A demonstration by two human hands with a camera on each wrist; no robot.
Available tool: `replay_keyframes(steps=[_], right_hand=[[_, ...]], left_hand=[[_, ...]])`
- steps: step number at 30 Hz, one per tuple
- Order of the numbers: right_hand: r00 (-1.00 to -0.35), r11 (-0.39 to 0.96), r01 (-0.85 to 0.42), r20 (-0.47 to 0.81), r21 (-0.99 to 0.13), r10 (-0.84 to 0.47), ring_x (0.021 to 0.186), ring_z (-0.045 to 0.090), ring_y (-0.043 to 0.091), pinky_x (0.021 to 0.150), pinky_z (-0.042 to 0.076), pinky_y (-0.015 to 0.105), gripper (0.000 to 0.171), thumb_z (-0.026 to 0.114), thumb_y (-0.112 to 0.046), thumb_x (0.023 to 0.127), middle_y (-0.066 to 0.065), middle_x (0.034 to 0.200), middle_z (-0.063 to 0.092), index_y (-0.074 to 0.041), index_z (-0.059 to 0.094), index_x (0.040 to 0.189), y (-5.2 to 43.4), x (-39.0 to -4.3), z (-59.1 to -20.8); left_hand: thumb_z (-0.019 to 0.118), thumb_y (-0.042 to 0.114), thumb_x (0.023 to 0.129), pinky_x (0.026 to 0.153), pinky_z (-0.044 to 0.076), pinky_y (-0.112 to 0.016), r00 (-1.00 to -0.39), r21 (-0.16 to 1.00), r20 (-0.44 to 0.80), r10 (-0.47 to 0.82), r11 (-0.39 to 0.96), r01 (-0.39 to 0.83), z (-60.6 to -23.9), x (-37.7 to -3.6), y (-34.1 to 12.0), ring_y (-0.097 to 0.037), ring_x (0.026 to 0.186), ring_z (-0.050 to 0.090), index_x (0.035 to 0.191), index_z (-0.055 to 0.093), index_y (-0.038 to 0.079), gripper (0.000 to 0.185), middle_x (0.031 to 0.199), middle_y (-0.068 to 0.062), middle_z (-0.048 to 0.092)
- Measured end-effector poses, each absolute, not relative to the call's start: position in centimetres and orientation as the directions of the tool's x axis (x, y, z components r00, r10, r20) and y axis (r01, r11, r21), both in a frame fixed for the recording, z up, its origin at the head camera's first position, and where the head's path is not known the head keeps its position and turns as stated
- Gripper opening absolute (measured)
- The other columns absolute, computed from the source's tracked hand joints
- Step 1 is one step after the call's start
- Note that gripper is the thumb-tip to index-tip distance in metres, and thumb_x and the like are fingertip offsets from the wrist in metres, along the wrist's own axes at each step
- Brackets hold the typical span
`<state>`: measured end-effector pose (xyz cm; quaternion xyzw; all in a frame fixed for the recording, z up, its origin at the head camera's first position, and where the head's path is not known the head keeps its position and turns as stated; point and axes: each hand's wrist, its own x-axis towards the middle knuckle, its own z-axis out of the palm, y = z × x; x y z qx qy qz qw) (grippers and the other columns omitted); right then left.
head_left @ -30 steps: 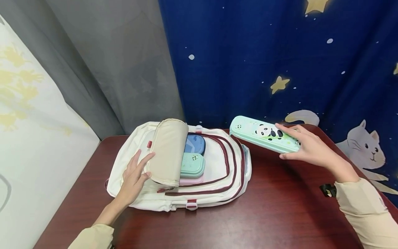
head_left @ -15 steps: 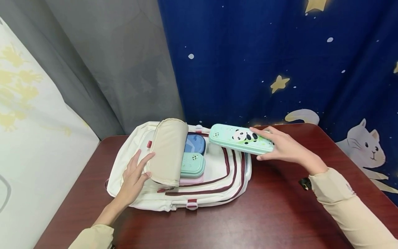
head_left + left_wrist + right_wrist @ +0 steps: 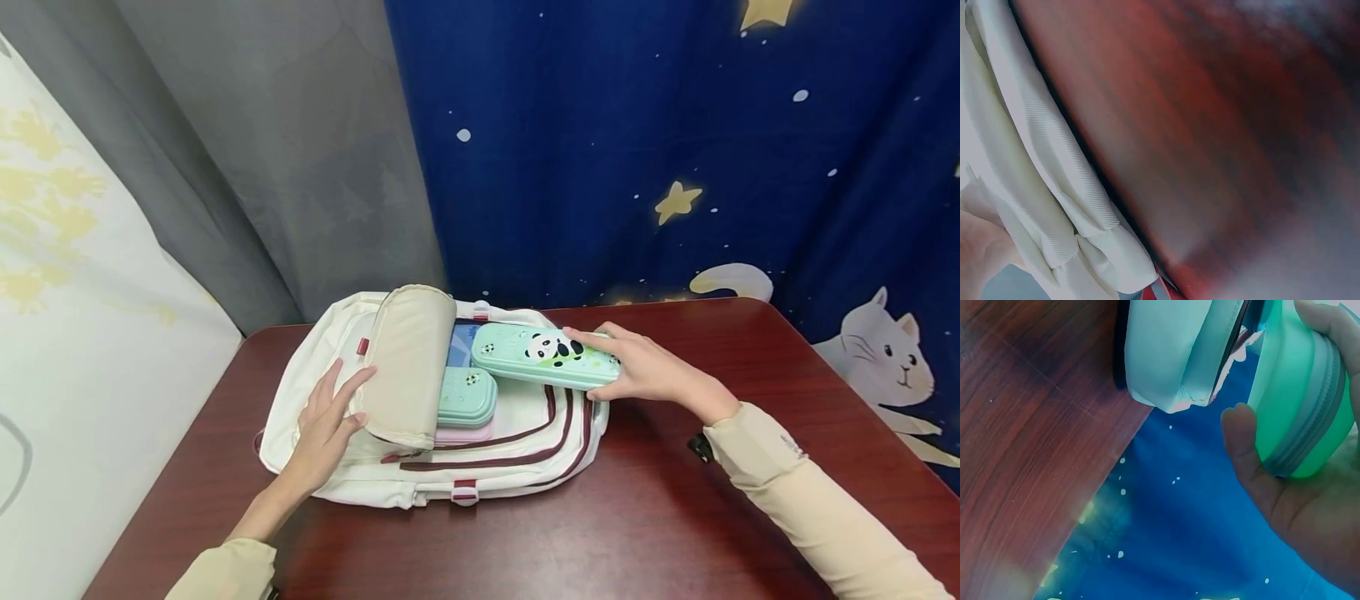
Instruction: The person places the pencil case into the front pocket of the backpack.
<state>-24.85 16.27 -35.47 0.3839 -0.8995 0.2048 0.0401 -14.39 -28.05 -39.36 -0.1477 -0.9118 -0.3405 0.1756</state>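
A white backpack (image 3: 517, 479) with dark red zips lies on the table, its beige flap (image 3: 405, 367) folded back to the left. My left hand (image 3: 318, 433) rests at the flap's left edge, fingers spread, thumb and index finger touching the fabric. In my right hand (image 3: 645, 367) is a mint green pencil case (image 3: 510, 354) with a panda print, gripped at its right end above the pocket. The right wrist view shows thumb and fingers round the zipped case (image 3: 1291, 400). Another mint case (image 3: 465, 398) and a blue case (image 3: 462, 343) stick out from under the flap.
A pink item (image 3: 468, 433) lies beneath the lower mint case. The dark red wooden table (image 3: 585, 542) ends at a blue star-patterned curtain (image 3: 600, 167) and a grey curtain (image 3: 315, 167). A white wall (image 3: 90, 375) stands to the left.
My right hand has carried the panda pencil case left and slightly down, from beside the backpack to over its pocket, where it now covers part of the blue case. My left hand stays put.
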Motion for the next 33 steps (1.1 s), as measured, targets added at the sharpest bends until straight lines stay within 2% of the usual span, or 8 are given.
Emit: replay_keyframes(steps=[7,13,20,33], right_hand=[[-0.704,0.616,-0.697,0.187,-0.368,-0.685,0.088,0.047,0.015,0.072,0.040,0.032,0.088,0.081,-0.036,0.068,0.002,0.109,0.050,-0.022,0.039,0.143,15.5,-25.8,-34.5],[-0.674,0.583,-0.718,0.170,-0.380,-0.719,0.090,0.048,0.016,0.074,0.041,0.032,0.086,0.082,-0.029,0.067,0.004,0.110,0.051,-0.018,0.041,0.142,14.3,-26.6,-34.4],[-0.650,0.558,-0.713,0.105,-0.424,-0.752,0.091,0.047,0.015,0.077,0.042,0.031,0.085,0.080,-0.026,0.068,0.002,0.110,0.050,-0.019,0.040,0.143,12.9,-26.5,-35.2],[-0.631,0.526,-0.735,0.148,-0.428,-0.761,0.094,0.049,0.017,0.078,0.042,0.032,0.087,0.082,-0.021,0.064,0.004,0.114,0.051,-0.017,0.042,0.142,12.8,-27.4,-35.3]], left_hand=[[0.055,0.019,0.091,0.087,0.004,-0.075,-0.909,0.639,0.378,0.174,0.662,0.393,-38.3,-14.5,-28.8,-0.044,0.136,0.004,0.138,0.046,0.024,0.048,0.152,-0.017,0.010],[0.056,0.019,0.090,0.087,0.005,-0.075,-0.907,0.639,0.387,0.166,0.661,0.394,-38.9,-14.5,-28.7,-0.044,0.135,0.006,0.138,0.046,0.025,0.049,0.152,-0.017,0.012],[0.055,0.015,0.089,0.088,0.006,-0.073,-0.909,0.661,0.392,0.139,0.645,0.384,-39.8,-13.9,-28.3,-0.044,0.135,0.009,0.137,0.049,0.024,0.049,0.151,-0.016,0.016],[0.055,0.013,0.088,0.088,0.007,-0.073,-0.906,0.657,0.405,0.125,0.649,0.383,-39.3,-14.1,-28.2,-0.045,0.133,0.012,0.136,0.049,0.024,0.050,0.151,-0.013,0.019]])
